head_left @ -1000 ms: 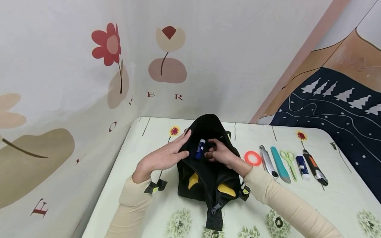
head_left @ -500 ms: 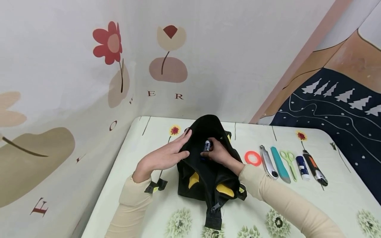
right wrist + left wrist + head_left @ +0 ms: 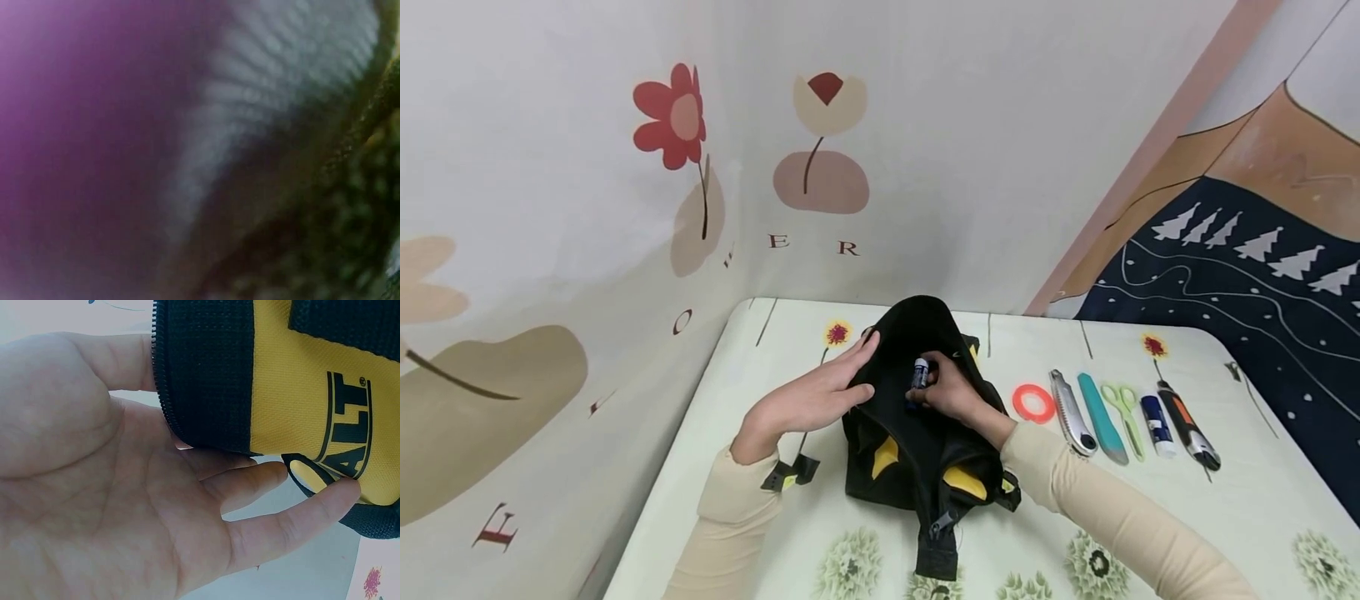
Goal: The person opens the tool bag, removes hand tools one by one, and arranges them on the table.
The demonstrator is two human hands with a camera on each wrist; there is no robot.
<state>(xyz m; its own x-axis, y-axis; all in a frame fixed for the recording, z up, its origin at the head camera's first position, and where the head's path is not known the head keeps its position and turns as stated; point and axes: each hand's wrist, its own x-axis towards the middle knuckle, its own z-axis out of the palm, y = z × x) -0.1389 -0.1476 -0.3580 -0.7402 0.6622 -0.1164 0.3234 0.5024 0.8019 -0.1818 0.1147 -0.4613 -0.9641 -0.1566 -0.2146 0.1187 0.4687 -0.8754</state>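
A black and yellow tool bag [image 3: 934, 442] stands on the table with its zipped mouth open. My left hand [image 3: 812, 402] is at the bag's left rim with fingers nearly straight. In the left wrist view, the left hand's fingers [image 3: 294, 531] reach along the bag's yellow lettered side [image 3: 294, 394], and the thumb goes behind the zip edge. Inside the bag's mouth, my right hand [image 3: 953, 392] pinches a blue glue stick with a white cap [image 3: 921, 372] between thumb and fingers; its lower end is hidden. The right wrist view is a blur.
Right of the bag lies a row: an orange tape ring [image 3: 1033, 403], a grey utility knife [image 3: 1073, 413], a teal knife-shaped tool [image 3: 1102, 419], green scissors [image 3: 1124, 415], another blue glue stick [image 3: 1157, 426] and a black-orange tool [image 3: 1189, 425]. A patterned cloth wall [image 3: 985, 167] rises behind.
My right hand, beside the glue stick a second ago, has moved left onto it and now grips it. The stick stands slightly further right. My left hand keeps its place.
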